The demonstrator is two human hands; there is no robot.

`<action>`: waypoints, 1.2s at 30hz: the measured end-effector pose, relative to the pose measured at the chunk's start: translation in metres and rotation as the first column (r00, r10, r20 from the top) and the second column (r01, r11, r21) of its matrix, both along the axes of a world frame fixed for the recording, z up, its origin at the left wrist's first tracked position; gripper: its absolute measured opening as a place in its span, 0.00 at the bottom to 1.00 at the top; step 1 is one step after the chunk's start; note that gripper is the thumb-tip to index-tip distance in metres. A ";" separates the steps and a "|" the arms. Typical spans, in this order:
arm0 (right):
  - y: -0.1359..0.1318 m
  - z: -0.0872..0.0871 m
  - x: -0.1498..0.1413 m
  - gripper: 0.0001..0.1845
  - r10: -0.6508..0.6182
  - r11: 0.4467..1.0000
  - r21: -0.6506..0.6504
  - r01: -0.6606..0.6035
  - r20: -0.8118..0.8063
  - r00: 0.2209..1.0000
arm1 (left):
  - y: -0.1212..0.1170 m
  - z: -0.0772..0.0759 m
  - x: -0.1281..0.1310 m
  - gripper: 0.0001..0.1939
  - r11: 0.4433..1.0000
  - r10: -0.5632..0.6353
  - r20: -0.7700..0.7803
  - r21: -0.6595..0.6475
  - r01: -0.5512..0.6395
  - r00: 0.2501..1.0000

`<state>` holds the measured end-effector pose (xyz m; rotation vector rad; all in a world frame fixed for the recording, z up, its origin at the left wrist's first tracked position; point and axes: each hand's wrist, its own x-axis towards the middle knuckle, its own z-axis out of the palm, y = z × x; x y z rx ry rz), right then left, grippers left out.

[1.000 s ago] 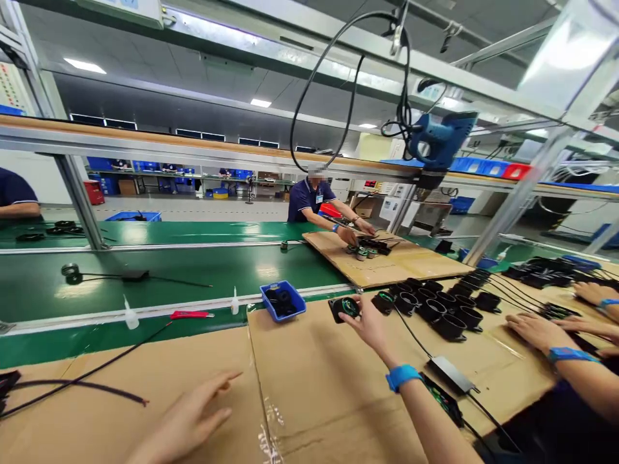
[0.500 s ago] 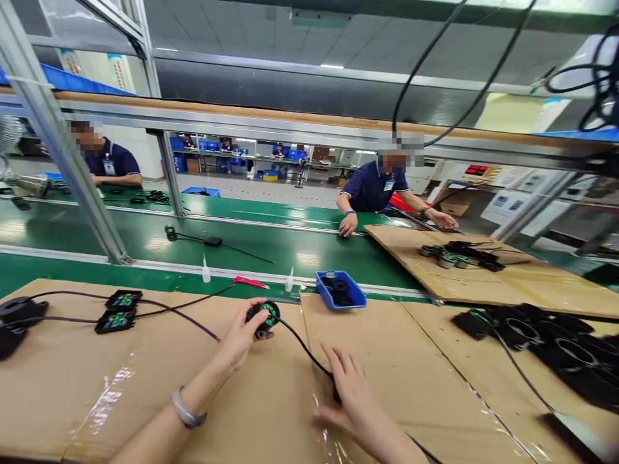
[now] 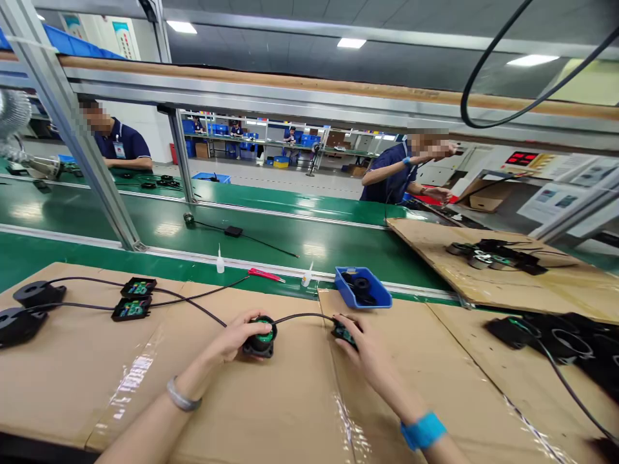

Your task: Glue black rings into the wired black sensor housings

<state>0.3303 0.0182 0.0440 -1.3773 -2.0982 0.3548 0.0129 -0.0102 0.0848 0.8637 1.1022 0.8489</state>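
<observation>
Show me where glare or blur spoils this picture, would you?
Head view: pale glare patches on the green surface; head view: clear tape glints white on the cardboard; head view: dark housings at right look soft, while the left hand and right hand look clearer.

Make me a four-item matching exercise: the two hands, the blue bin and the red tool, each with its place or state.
1. left hand
2. right hand
3. blue bin
4. red tool

A. contains black parts
B. grips a small black box
C. lies between two white bottles
D. grips a round black housing

Pairs: 1-D, 2-B, 3-A, 4-C
</observation>
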 end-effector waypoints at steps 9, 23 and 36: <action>0.110 0.005 -0.066 0.18 -0.072 0.989 -0.141 0.047 -0.176 0.982 | 0.003 -0.005 0.000 0.21 0.999 0.034 -0.025 -0.024 -0.035 0.999; 0.032 0.047 -0.069 0.22 -0.101 0.948 -0.272 -0.168 -0.754 0.648 | -0.004 -0.013 -0.003 0.27 0.888 -0.030 -0.229 0.440 0.131 0.973; -0.036 0.037 -0.073 0.22 -0.325 0.867 -0.444 -0.224 -0.847 0.421 | -0.010 -0.015 0.007 0.30 0.777 0.131 -0.566 0.569 0.271 0.814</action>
